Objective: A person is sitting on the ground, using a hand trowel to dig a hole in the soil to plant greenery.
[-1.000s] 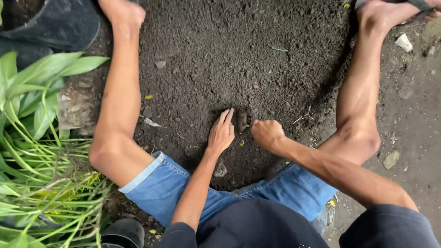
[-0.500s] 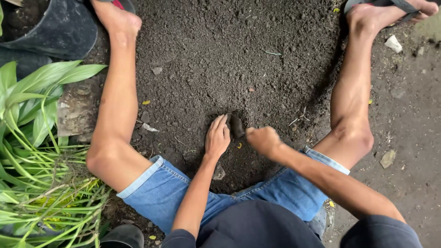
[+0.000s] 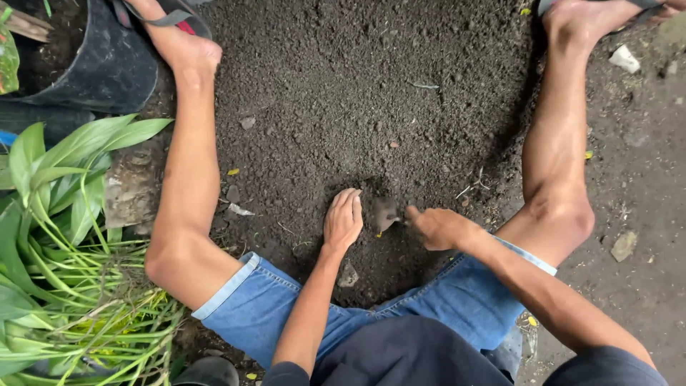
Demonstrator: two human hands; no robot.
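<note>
I squat over a wide heap of dark soil (image 3: 357,93), knees spread. My left hand (image 3: 343,220) lies flat on the soil with fingers together, pressing against the near edge of the heap. My right hand (image 3: 439,227) grips the handle of a small soil-caked trowel (image 3: 384,213), whose blade sits in the soil just right of my left fingertips. A shallow dug hollow surrounds the blade.
A black pot (image 3: 93,64) with soil stands at the top left by my left foot (image 3: 179,39). Green leafy plants (image 3: 64,236) lie at the left. My right foot (image 3: 593,18) rests at the top right on grey ground (image 3: 643,179) strewn with small stones.
The trowel blade has shifted right and toward me, and my right hand has drawn back with it. My left hand has stayed on the soil, its fingers flattening.
</note>
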